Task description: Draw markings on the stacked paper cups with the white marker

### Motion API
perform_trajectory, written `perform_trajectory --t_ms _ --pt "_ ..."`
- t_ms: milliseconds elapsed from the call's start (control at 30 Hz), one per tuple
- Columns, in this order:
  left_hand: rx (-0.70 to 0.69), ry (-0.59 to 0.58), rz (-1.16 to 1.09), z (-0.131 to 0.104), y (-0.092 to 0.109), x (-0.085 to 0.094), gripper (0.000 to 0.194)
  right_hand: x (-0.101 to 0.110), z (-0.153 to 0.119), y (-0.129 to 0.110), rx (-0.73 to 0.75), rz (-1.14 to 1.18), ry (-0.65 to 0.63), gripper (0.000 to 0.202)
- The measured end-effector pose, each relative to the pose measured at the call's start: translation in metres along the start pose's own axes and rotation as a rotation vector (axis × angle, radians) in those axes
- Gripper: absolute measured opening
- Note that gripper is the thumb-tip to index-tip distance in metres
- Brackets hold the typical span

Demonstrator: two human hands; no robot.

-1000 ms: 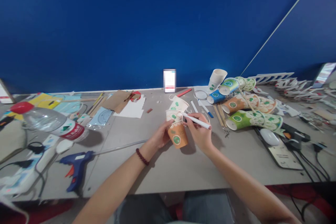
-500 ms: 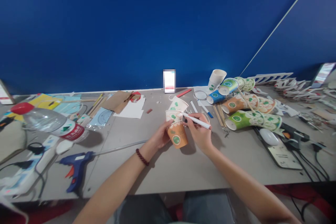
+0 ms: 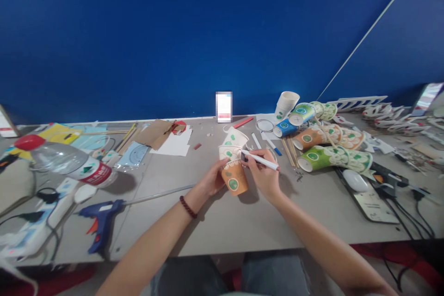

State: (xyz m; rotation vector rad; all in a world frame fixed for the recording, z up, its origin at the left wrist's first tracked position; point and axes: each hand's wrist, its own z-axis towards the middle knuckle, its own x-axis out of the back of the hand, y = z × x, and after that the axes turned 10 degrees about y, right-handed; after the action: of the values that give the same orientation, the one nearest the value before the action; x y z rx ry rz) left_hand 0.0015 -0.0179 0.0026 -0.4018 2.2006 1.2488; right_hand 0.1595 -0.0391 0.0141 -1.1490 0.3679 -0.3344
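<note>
My left hand (image 3: 214, 179) is closed around the side of some joined paper cups. The lower one is an orange paper cup (image 3: 235, 178), tilted, with a green round logo; a white paper cup (image 3: 233, 141) with green leaf prints sits above it. Between the fingers of my right hand (image 3: 264, 173) is a white marker pen (image 3: 262, 161), its tip at the side of the cups near the seam. Whether the tip touches the paper I cannot tell. Some fingers of each hand are hidden behind the cups or the pen.
Right of my hands lie green joined cups (image 3: 315, 159), a blue marker (image 3: 271, 143), wooden sticks (image 3: 289, 152) and a cup stack (image 3: 286, 104). On the left are a blue glue gun (image 3: 102, 222), a water bottle (image 3: 69, 162) and cardboard (image 3: 156, 134). A phone (image 3: 224, 107) leans on the wall.
The marker has turned slightly in my right hand, its dark tip now showing at the cups. Both hands and the cups stay almost in place.
</note>
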Motion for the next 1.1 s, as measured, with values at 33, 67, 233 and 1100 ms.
perform_trajectory --t_ms 33,67,233,1100 --pt "-0.002 0.0 0.001 -0.0002 0.0 -0.0002 0.043 0.0002 0.0 0.0003 -0.007 0.001 -0.002 0.018" --pt "-0.005 0.001 0.001 -0.0005 0.0001 -0.0004 0.043 0.0003 0.0 0.0006 -0.012 0.002 -0.004 0.018" --pt "-0.005 0.017 -0.012 -0.0017 0.001 -0.0017 0.044 0.0005 0.0001 0.0011 -0.032 -0.003 -0.014 0.019" --pt "-0.021 0.013 -0.083 0.005 0.0009 0.0016 0.034 -0.0021 0.0 0.0015 -0.039 0.094 0.029 0.029"
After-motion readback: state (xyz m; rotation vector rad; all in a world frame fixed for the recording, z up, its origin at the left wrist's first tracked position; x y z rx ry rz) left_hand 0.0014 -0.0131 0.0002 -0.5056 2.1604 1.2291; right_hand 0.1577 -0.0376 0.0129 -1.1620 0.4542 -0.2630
